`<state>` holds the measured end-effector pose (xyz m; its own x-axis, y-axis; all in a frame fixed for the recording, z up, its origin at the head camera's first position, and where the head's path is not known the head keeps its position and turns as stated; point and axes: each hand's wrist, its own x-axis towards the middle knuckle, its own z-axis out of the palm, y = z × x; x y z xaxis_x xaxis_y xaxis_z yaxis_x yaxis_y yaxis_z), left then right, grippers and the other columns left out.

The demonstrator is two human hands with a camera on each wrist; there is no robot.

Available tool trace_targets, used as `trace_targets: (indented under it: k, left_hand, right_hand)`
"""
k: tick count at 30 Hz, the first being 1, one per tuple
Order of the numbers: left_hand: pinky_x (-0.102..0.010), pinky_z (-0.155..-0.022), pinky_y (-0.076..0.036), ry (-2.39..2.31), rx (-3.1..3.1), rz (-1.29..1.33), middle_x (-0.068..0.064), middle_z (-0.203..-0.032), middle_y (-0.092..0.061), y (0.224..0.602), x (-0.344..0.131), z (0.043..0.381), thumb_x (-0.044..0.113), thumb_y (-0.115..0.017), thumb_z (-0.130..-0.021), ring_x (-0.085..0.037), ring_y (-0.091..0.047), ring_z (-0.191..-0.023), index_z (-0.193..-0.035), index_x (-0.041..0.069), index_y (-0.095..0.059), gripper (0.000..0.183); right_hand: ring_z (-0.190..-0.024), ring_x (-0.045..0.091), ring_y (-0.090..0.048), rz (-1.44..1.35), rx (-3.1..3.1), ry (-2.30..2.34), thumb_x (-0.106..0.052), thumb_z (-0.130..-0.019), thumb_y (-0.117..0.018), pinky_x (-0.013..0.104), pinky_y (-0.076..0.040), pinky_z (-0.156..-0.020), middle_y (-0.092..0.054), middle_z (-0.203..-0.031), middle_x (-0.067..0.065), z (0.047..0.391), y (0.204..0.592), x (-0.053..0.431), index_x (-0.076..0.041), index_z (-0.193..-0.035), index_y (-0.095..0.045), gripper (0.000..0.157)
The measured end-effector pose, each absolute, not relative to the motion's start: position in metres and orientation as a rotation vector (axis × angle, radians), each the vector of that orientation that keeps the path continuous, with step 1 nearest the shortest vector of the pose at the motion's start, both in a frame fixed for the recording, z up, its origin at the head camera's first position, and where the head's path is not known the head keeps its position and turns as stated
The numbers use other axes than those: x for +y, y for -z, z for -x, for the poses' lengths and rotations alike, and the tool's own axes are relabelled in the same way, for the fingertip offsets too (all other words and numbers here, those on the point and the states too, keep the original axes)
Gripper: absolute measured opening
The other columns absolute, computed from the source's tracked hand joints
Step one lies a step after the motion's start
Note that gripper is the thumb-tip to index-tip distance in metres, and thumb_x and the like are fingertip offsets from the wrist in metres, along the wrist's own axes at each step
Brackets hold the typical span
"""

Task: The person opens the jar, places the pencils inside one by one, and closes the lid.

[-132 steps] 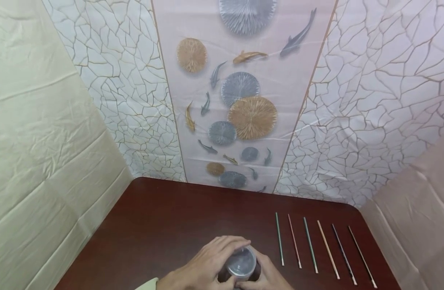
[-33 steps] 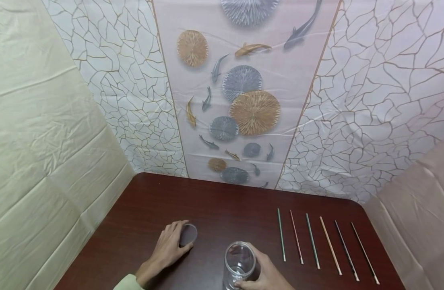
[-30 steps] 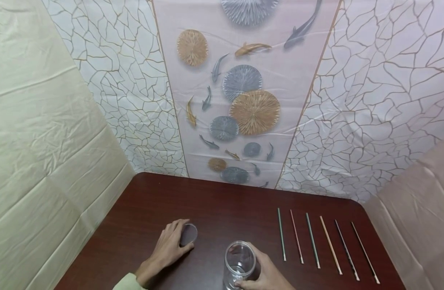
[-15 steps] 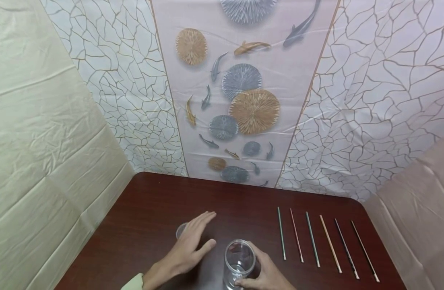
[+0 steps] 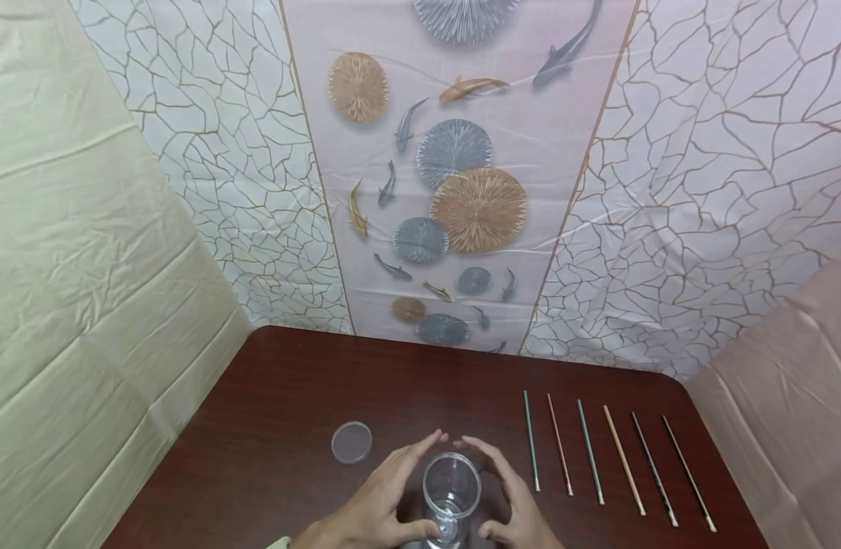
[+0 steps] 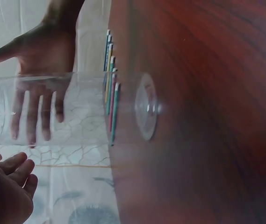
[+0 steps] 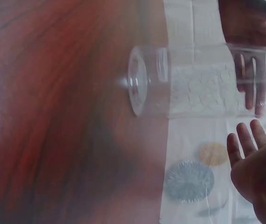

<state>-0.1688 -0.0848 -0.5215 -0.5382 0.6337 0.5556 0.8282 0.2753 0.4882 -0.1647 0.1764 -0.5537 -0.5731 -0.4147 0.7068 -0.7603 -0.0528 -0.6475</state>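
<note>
A clear, empty jar (image 5: 451,488) stands upright and uncovered on the dark table, between my two hands. My left hand (image 5: 382,499) curves loosely along its left side, with a gap to the wall. On the other side, my right hand (image 5: 516,496) bows around it in the same way, fingers apart from the jar. Both wrist views show the jar's base (image 6: 146,107) on the tabletop and the opposite palm through its wall. The round, clear lid (image 5: 351,442) lies flat on the table, left of and beyond the jar.
Several thin coloured sticks with white ends, pencil-like, lie in a spaced row at the right, the nearest a green stick (image 5: 531,442). The brown table (image 5: 290,396) ends at a patterned cloth backdrop (image 5: 461,229), with plain cloth on both sides.
First both hands were at the jar's covered top. The left hand then set the lid down at the left, let go and came back beside the jar. The right hand has released the jar.
</note>
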Motion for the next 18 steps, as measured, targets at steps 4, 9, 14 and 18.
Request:
trace_targets:
  k: [4,9,14,18]
  left_hand:
    - [-0.046,-0.111,-0.048,1.111,-2.323,1.346,-0.010,-0.162,-0.048,0.530,-0.083,0.166,0.059,-0.075,-0.094,-0.025,-0.052,-0.142,-0.166,0.002,-0.024,0.106]
    - [-0.044,-0.109,-0.050,1.111,-2.341,1.356,-0.008,-0.160,-0.050,0.539,-0.081,0.164,0.057,-0.076,-0.094,-0.023,-0.054,-0.140,-0.167,0.003,-0.023,0.105]
    - [-0.044,-0.104,-0.053,1.095,-2.364,1.324,-0.009,-0.157,-0.054,0.540,-0.080,0.162,0.052,-0.082,-0.091,-0.024,-0.058,-0.134,-0.167,0.003,-0.024,0.107]
    - [-0.047,-0.105,-0.053,1.146,-2.445,1.266,-0.004,-0.160,-0.050,0.536,-0.081,0.161,0.051,-0.086,-0.088,-0.024,-0.057,-0.134,-0.168,0.009,-0.026,0.108]
  right_hand:
    - [-0.130,0.026,-0.059,-1.207,-1.873,-1.602,-0.052,-0.113,-0.035,0.035,-0.053,-0.095,-0.056,-0.148,0.022,0.172,0.547,0.186,0.021,-0.149,-0.037,0.081]
    - [-0.126,0.025,-0.061,-1.075,-1.880,-1.562,-0.019,-0.112,-0.028,0.032,-0.051,-0.095,-0.060,-0.143,0.021,0.178,0.541,0.204,0.020,-0.146,-0.042,0.054]
    - [-0.122,0.024,-0.062,-0.951,-1.903,-1.532,0.005,-0.103,-0.029,0.029,-0.049,-0.097,-0.063,-0.137,0.021,0.184,0.531,0.218,0.019,-0.144,-0.047,0.047]
    - [-0.116,0.023,-0.063,-0.782,-1.995,-1.487,0.014,-0.101,-0.034,0.024,-0.049,-0.097,-0.066,-0.133,0.016,0.190,0.523,0.227,0.010,-0.144,-0.054,0.047]
